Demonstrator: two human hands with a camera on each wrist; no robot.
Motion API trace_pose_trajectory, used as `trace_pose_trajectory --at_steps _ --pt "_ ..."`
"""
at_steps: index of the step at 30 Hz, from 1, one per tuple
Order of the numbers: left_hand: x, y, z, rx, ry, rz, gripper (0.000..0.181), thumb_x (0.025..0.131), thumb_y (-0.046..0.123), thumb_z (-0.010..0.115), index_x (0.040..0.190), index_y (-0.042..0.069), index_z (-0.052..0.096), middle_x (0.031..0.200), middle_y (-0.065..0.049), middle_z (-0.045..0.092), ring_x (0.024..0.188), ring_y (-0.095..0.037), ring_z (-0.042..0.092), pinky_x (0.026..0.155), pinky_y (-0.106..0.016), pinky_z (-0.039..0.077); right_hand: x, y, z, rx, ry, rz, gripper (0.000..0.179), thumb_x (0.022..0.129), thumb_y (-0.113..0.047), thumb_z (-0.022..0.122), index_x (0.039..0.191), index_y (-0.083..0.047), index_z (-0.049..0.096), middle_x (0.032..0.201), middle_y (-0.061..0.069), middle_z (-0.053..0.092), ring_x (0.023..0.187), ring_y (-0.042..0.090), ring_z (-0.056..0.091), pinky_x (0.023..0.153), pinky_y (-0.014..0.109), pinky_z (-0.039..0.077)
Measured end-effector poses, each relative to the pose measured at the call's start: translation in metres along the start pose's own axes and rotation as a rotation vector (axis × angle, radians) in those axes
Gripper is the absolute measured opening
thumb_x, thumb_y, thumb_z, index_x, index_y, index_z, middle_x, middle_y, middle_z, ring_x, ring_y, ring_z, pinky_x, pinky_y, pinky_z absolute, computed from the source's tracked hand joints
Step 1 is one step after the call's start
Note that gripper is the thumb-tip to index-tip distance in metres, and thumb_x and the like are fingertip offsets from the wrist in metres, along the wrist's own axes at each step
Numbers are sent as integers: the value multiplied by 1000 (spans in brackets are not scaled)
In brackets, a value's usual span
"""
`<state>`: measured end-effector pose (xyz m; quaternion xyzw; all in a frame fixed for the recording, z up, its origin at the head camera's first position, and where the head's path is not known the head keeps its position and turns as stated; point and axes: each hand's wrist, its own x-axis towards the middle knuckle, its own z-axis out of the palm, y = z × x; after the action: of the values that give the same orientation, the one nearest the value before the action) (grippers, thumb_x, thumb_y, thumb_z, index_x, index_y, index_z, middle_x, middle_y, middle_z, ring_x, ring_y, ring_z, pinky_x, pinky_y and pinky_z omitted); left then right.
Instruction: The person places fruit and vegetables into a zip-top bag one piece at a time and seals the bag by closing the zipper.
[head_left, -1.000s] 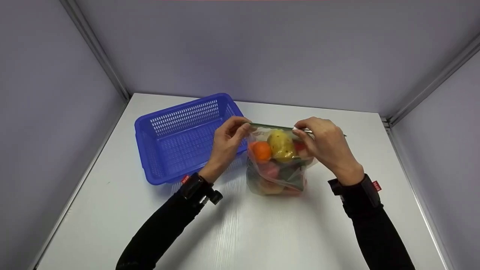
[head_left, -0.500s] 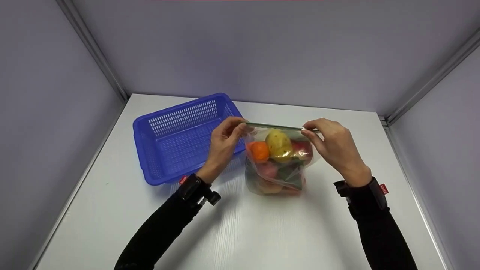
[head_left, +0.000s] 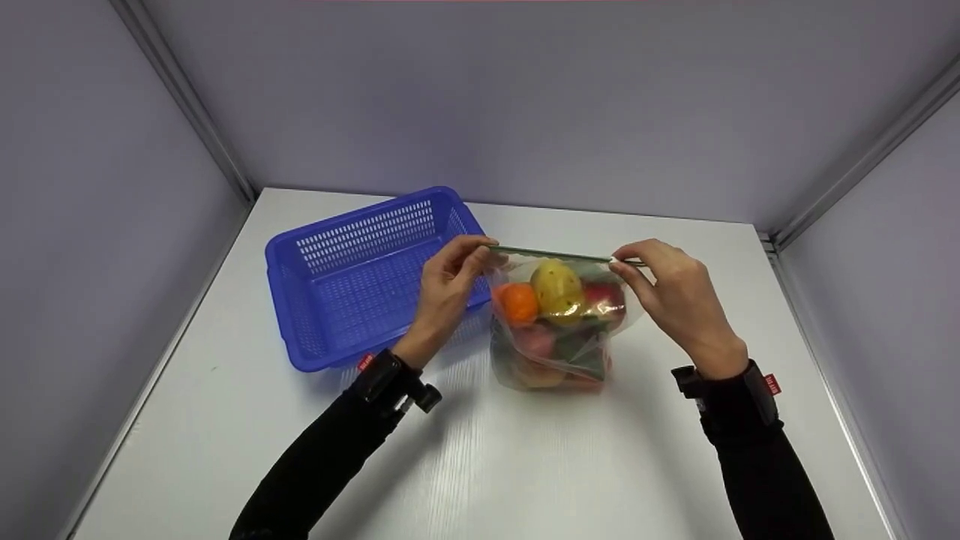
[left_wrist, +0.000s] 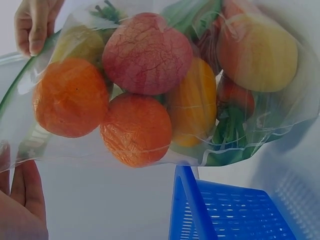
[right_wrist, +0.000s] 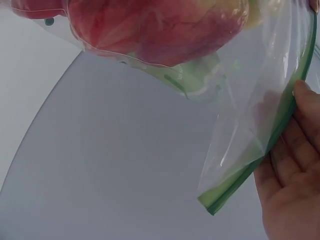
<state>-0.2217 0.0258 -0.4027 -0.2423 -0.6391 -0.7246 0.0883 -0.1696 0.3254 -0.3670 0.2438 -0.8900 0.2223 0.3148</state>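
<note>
A clear zip bag (head_left: pixel 551 367) packed with fruit and vegetables sits on the table, its green zip strip (head_left: pixel 551 253) stretched along the top. My left hand (head_left: pixel 446 289) pinches the strip's left end. Near the right end, my right hand (head_left: pixel 679 304) pinches the strip between thumb and forefinger, with a small white piece at the fingertips. An orange (head_left: pixel 519 303), a yellow fruit (head_left: pixel 559 289) and a red fruit (head_left: pixel 604 301) show through the plastic. In the left wrist view a wrinkled reddish fruit (left_wrist: pixel 147 54) and some green stems press against it. The right wrist view shows the strip's green end hanging past my fingers.
A blue perforated basket (head_left: pixel 279 296) stands left of the bag, its right rim close behind my left hand. Grey panels (head_left: pixel 480 112) enclose the white table (head_left: pixel 525 465) at the back and both sides.
My right hand has slid to the right along the zip strip, uncovering the red fruit, and slows in the last half second. My left hand has barely moved, still pinching the left end.
</note>
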Motion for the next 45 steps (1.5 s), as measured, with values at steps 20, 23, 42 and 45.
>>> trace_pose_trajectory --at_steps 20,23,42,45 --pt "-1 -4 -3 -6 15 -2 20 107 9 55 117 -3 68 102 -13 76 90 -30 67 81 -32 56 -11 5 -8 -11 24 22 17 93 -8 77 107 0 71 102 12 73 98 27 72 81 44 56" --pt "-1 -4 -3 -4 13 4 20 107 9 55 117 -3 68 102 -13 76 90 -32 67 81 -32 56 -12 6 -9 -9 24 25 17 93 -8 76 107 0 71 102 11 74 98 27 72 80 44 55" --pt "-2 -3 -6 -13 1 -5 22 108 11 53 118 -2 68 104 -14 76 93 -30 67 86 -37 57 -18 11 -14 -5 33 16 17 91 -6 77 106 1 71 101 12 74 96 27 71 80 43 54" --pt "-3 -3 -6 -13 -1 -8 22 108 11 53 118 -2 68 104 -13 75 94 -29 67 86 -37 57 -19 11 -16 -7 37 20 18 91 -6 77 106 1 71 101 12 74 96 27 72 80 42 54"
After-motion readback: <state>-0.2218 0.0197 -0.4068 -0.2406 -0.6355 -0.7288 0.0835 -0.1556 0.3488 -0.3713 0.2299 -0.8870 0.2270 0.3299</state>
